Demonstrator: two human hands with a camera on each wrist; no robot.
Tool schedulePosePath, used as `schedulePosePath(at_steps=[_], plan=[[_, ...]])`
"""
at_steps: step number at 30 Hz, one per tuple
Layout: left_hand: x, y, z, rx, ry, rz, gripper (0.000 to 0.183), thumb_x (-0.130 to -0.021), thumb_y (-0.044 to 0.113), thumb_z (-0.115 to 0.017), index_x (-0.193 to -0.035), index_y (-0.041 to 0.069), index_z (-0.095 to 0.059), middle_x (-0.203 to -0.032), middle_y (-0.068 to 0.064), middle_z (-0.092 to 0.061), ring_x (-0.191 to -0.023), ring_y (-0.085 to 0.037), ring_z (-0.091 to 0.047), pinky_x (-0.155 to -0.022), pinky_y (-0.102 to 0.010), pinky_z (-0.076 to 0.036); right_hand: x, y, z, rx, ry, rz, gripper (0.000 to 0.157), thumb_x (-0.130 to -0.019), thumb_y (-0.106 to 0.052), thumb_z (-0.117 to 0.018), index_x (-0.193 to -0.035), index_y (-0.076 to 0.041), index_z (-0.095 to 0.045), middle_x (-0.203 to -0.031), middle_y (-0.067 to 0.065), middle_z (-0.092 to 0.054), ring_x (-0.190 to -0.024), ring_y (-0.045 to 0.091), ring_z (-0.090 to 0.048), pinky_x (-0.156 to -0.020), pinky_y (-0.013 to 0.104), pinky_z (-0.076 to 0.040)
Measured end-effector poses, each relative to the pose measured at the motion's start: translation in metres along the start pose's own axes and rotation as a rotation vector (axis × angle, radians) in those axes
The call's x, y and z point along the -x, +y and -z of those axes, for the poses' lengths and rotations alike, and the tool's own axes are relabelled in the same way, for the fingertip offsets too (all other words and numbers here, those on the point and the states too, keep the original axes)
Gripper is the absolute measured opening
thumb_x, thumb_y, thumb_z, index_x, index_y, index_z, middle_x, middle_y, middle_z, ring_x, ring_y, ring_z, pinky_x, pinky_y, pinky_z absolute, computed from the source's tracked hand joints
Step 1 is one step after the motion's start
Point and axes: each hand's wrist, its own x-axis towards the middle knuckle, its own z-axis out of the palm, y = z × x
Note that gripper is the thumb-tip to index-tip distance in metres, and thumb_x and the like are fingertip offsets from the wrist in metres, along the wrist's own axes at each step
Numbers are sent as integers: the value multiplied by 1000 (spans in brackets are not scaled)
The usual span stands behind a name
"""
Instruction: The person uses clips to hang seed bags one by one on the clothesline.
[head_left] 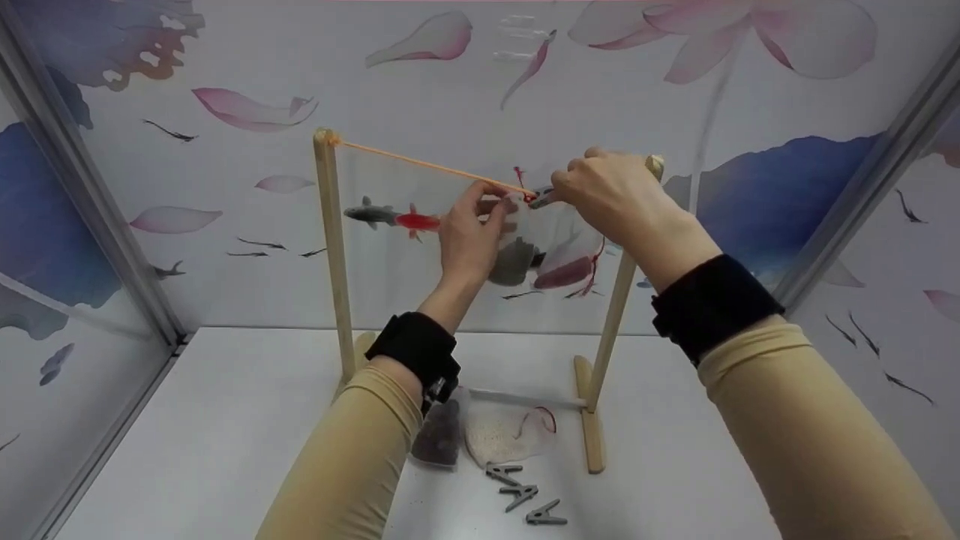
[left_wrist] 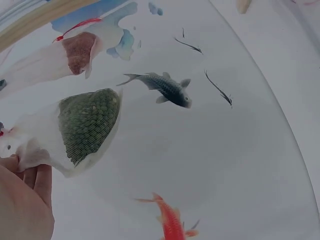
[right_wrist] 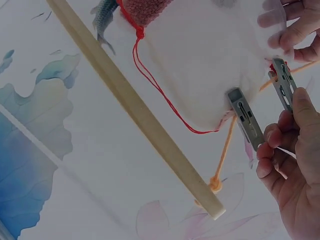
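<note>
Between its thumb and fingers, my left hand (head_left: 469,236) pinches the upper part of a white drawstring mesh bag of green beans (left_wrist: 92,125), right at an orange cord (head_left: 427,165). My right hand (head_left: 619,191) pinches a grey clothespin (right_wrist: 283,85) whose jaws lie at the cord and the bag's red drawstring. A second grey clothespin (right_wrist: 245,119) clips another mesh bag, holding reddish beans (left_wrist: 80,52), to the cord; fingers of my right hand are close to its handle end. That bag hangs with a long red drawstring (right_wrist: 155,82).
The cord runs between a left wooden post (head_left: 335,255) and a right wooden post (head_left: 611,330). Below on the white table lie a dark-filled bag (head_left: 439,439), a pale-filled bag (head_left: 495,439) and three loose grey clothespins (head_left: 519,495). Printed panels (head_left: 420,97) surround the table.
</note>
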Motion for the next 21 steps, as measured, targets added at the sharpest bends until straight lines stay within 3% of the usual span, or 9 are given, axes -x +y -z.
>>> schedulePosePath(at_steps=[6,12,16,21], plan=[[4,2,0,25,-94,0,19,-101,26,-60,-115,14,-66,-108,-6,-75,-88,-13,-75,-78,-23,-59,1,-11,0,62,-4,-8,23,-101,-20,-56,-107,-2,-68,-97,17,-71,-90,37,-64,-74,47,-57],[6,2,5,-14,-137,-7,20,-100,22,-62,-115,12,-66,-109,-8,-73,-93,-15,-74,-83,-25,-59,5,-17,-4,102,9,-59,32,-101,-31,-56,-106,0,-62,-95,17,-64,-89,35,-61,-73,48,-58],[9,1,8,-107,-169,-23,22,-99,21,-63,-119,11,-64,-113,-7,-73,-98,-16,-73,-89,-27,-57,8,-19,-17,98,110,-75,30,-100,-29,-61,-108,-1,-61,-95,18,-62,-92,35,-63,-71,49,-59],[15,2,11,-250,-189,-82,22,-98,17,-64,-118,11,-66,-114,-6,-74,-107,-17,-69,-95,-30,-55,13,-21,-40,101,317,-51,27,-98,-24,-65,-110,-1,-59,-97,20,-62,-91,36,-64,-65,45,-57]])
